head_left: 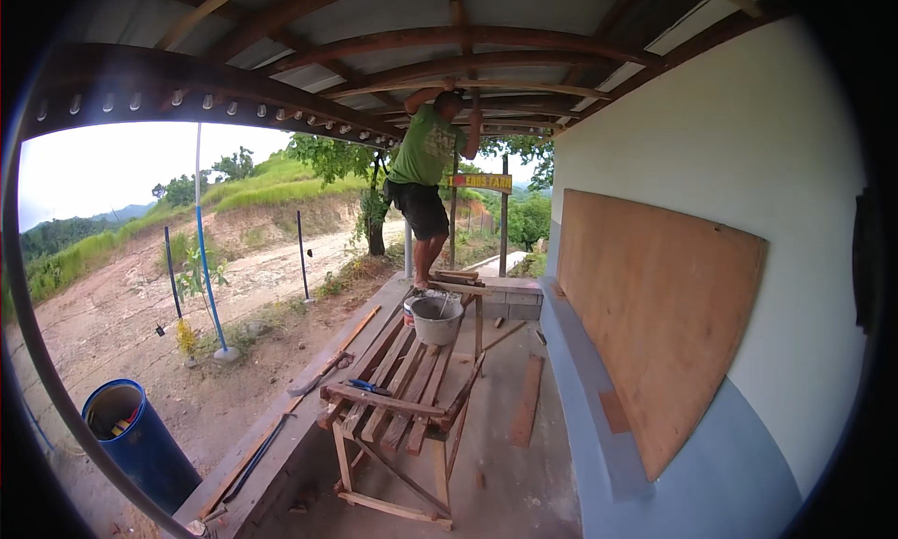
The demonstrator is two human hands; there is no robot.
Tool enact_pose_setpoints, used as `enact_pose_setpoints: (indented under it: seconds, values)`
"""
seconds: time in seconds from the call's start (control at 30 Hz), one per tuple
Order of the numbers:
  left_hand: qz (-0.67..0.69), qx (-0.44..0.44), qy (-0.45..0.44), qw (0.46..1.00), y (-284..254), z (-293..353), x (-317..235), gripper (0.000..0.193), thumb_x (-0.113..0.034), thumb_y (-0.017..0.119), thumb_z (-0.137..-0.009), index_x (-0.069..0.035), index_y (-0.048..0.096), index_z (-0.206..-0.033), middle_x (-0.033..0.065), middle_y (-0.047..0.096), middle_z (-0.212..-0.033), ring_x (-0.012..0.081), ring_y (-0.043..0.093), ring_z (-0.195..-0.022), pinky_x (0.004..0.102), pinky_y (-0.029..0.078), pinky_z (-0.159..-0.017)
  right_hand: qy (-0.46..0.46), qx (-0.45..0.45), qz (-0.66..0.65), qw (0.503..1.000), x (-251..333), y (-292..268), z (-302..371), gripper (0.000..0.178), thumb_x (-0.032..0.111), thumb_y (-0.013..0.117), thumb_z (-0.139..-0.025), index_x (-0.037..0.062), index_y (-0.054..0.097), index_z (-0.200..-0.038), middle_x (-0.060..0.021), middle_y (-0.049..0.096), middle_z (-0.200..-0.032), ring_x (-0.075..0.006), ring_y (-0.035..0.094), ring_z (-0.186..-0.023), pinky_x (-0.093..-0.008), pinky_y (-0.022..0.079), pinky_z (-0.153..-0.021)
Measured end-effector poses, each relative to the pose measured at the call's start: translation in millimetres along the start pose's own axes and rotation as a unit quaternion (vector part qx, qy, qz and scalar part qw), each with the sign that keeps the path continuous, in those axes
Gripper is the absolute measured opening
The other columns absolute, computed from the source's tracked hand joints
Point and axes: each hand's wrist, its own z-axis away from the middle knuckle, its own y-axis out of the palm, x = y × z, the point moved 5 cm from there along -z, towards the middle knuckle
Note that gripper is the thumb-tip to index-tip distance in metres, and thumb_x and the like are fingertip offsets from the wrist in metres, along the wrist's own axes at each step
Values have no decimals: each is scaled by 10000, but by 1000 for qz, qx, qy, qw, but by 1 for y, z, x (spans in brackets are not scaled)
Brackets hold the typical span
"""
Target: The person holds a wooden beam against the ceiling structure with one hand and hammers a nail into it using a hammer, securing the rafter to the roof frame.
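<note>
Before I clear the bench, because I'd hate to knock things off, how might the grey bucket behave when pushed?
The grey bucket would probably catch or tip rather than glide, standing on spaced wooden slats. Its rounded wall looks fairly stiff, so it should keep its shape. I can't judge its weight.

The bench is reddish brown, the bucket on it grey. Left of the bench, the barrel is blue; right of it, the board is tan. At its far end, a co-worker has a green shirt and black shorts.
</note>
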Motion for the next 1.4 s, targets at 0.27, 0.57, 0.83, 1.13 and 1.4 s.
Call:
enact_pose_setpoints:
  seconds: [0.27, 0.57, 0.83, 1.13, 1.4]
  values:
    - [-141, -240, 370, 886, -138, -14, -410, 296, -211, 702, -914, 0, 715, -1121, 201, 756, -886, 307, 748, -837, 432, 588, -711, -9, -4, 3, 1000, 26, 10, -28, 270, 294, 674, -915, 50, 740, -1009, -135, 711, -783, -243, 673, -707, -429, 517, -658]
    - [-82, -331, 807, 482, -247, 287, -949, 206, -209, 702, -966, -47, 682, -1092, 148, 719, -1210, 354, 676, -1125, 437, 518, -973, 8, -76, -22, 997, 67, 18, -73, 279, 300, 660, -930, 49, 734, -1027, -142, 709, -782, -252, 673, -696, -435, 518, -644]
    - [15, -466, 871, 157, -361, 608, -1190, 465, -370, 679, -965, -54, 638, -1304, 150, 713, -1220, 341, 688, -1107, 426, 528, -960, 36, -114, -43, 992, 199, 16, -85, 287, 305, 648, -943, 48, 728, -1042, -148, 708, -780, -261, 672, -685, -441, 519, -631]
    - [-76, -376, 908, 169, -368, 733, -1312, 601, -447, 675, -968, -40, 591, -1402, 238, 634, -1345, 418, 570, -1236, 546, 441, -1066, 55, -154, -59, 985, 294, 4, -89, 296, 311, 634, -957, 47, 722, -1060, -155, 706, -778, -271, 672, -674, -447, 520, -618]
    - [-17, -418, 904, 86, -358, 741, -1309, 423, -391, 645, -973, -66, 693, -1240, 177, 739, -1130, 419, 663, -1050, 526, 505, -941, 62, -163, -62, 983, 304, 0, -94, 304, 316, 622, -970, 47, 716, -1075, -161, 704, -776, -280, 671, -664, -452, 521, -605]
